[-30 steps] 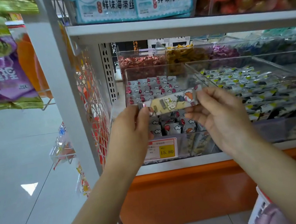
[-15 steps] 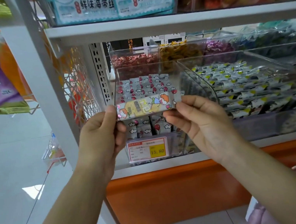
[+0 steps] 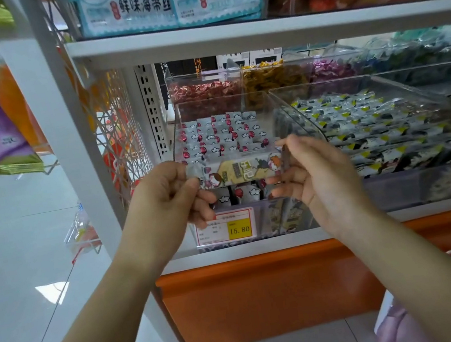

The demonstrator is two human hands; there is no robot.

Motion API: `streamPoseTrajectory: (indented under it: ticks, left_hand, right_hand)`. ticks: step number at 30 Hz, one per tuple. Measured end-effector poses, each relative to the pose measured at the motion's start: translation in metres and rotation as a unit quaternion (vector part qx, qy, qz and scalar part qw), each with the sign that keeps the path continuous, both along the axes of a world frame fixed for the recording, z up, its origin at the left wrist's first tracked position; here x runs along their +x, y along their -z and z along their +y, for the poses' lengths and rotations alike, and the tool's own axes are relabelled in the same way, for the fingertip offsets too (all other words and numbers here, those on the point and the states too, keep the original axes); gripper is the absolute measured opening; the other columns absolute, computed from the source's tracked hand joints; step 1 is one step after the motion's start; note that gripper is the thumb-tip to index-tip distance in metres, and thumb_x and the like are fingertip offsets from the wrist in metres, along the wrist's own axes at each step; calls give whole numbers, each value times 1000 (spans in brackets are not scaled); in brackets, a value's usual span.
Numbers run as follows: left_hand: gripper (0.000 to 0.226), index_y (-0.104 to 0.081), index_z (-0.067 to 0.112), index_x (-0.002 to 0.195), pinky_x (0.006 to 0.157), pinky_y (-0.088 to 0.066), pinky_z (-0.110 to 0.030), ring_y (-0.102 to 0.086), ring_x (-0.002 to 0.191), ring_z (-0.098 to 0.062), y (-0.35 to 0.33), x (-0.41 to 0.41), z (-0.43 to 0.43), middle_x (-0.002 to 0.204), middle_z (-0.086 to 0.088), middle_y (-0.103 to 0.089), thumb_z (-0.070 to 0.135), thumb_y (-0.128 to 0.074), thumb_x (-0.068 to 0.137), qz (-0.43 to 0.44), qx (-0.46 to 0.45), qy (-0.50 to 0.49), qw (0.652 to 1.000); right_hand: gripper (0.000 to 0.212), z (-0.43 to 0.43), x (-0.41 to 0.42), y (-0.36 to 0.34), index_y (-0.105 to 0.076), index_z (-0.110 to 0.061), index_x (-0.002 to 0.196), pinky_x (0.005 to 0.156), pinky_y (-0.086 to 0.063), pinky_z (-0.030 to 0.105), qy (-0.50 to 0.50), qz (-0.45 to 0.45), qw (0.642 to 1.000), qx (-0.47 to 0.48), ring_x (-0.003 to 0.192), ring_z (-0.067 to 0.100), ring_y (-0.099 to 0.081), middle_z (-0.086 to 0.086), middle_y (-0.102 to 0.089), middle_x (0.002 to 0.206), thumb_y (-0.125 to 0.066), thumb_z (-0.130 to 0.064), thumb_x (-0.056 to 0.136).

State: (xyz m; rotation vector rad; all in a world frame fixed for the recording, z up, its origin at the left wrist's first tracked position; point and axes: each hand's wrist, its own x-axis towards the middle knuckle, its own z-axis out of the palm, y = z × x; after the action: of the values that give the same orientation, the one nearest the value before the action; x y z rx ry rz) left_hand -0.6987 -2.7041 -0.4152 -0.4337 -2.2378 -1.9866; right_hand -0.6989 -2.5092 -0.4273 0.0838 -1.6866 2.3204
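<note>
**Colleague:** What's changed on your end?

**Me:** Little in the grip. My left hand (image 3: 161, 204) still pinches the left end of the snack packet (image 3: 243, 169), with the fingers curled under it. My right hand (image 3: 317, 182) pinches the right end between thumb and fingertips. The packet stays stretched level between both hands.

**Colleague:** And where is it?

**Me:** It has sunk a little. A second ago it sat higher against the clear bin (image 3: 221, 99). Now it hangs in front of the bin's front wall, just above the price tag (image 3: 225, 227), with the small wrapped sweets (image 3: 224, 132) behind it.

**Colleague:** So it's going in?

**Me:** I judge so. It's lined up with that bin, not with the neighbouring bin (image 3: 322, 83) to the right, which holds the yellow-and-black packets. It isn't inside yet, and neither hand has let go. Next I'd need to lift it over the front wall and lay it on the sweets.
</note>
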Motion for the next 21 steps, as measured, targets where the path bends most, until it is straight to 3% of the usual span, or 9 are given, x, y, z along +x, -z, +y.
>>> streamPoseTrajectory:
  ticks: [4,7,12,15,18,21]
  left_hand:
    - [15,-58,8,91,57,-55,-23,-64,56,-12,1,0,-2,62,-4,-68,-1,-47,93,20,-43,-32,998]
    - [20,-63,12,96,57,-51,-21,-64,62,-10,2,-3,-6,74,-3,-70,-3,-52,88,-19,-25,-32,999]
    - [20,-65,20,99,57,-49,-14,-62,63,-6,-1,-3,-10,77,0,-71,5,-57,88,-7,-1,-52,999]
    - [26,-65,24,108,62,-51,-13,-61,64,-4,-2,-2,-12,79,-3,-70,9,-52,92,22,-45,-54,997]
    - [28,-66,23,111,64,-54,-16,-59,64,-1,-4,-1,-9,85,-4,-69,9,-48,94,24,-60,-50,997]
    - [30,-66,31,99,56,-48,-10,-58,62,4,-5,3,-4,81,12,-69,7,-48,93,49,-61,-50,996]
  right_hand:
    - [4,1,0,2,-66,-16,86,56,-55,28,10,12,997,78,65,21,-67,-2,-66,75,-63,-13,87]
    - [12,1,-2,4,-63,-16,90,68,-58,35,0,24,992,122,70,17,-68,3,-66,91,-61,-5,88]
    - [35,0,-2,7,-64,-21,110,74,-57,26,-41,56,984,166,99,15,-67,-1,-66,114,-57,5,88]
    - [29,-1,-3,7,-70,-23,103,77,-57,30,-40,42,983,176,96,15,-69,3,-70,109,-59,-2,88]
    - [16,-3,-2,6,-74,-22,88,71,-58,31,-34,42,986,156,90,19,-70,3,-73,94,-66,-10,84]
    - [17,-4,-1,5,-74,-21,76,64,-58,29,-31,46,987,150,86,22,-70,8,-72,89,-67,-8,83]
